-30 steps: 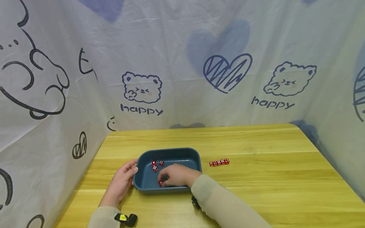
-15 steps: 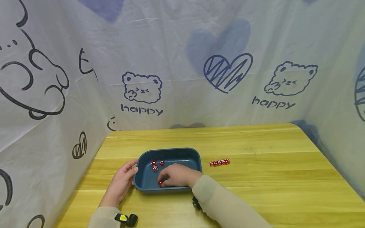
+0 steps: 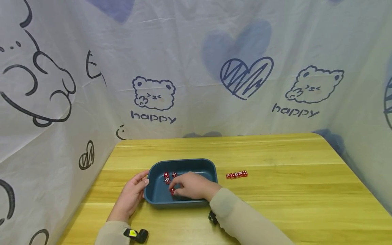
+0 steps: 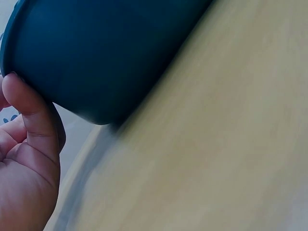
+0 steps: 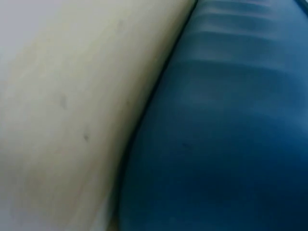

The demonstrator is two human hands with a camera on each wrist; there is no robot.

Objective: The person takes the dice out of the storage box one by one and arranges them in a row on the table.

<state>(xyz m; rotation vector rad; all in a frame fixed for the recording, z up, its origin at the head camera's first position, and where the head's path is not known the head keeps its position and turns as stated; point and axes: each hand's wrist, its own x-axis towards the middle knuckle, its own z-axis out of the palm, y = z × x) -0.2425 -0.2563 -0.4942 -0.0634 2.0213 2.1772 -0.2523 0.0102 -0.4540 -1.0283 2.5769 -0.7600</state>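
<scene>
The left hand (image 3: 130, 194) grips a blue, rounded-rectangular tray (image 3: 171, 205); inside, the right hand (image 3: 192, 185) pinches a red, white-dotted die (image 3: 172, 191). A matching dice row (image 3: 236, 175) already stands on the surface (image 3: 294, 194); loose dice (image 3: 167, 181) are left inside.

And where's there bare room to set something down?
Biggest patch: the table from the dice row to the right edge. Also a strip between the tray and the cloth behind. Crowded: inside the tray, with loose dice and the right hand at a die; the left hand grips its left end.
</scene>
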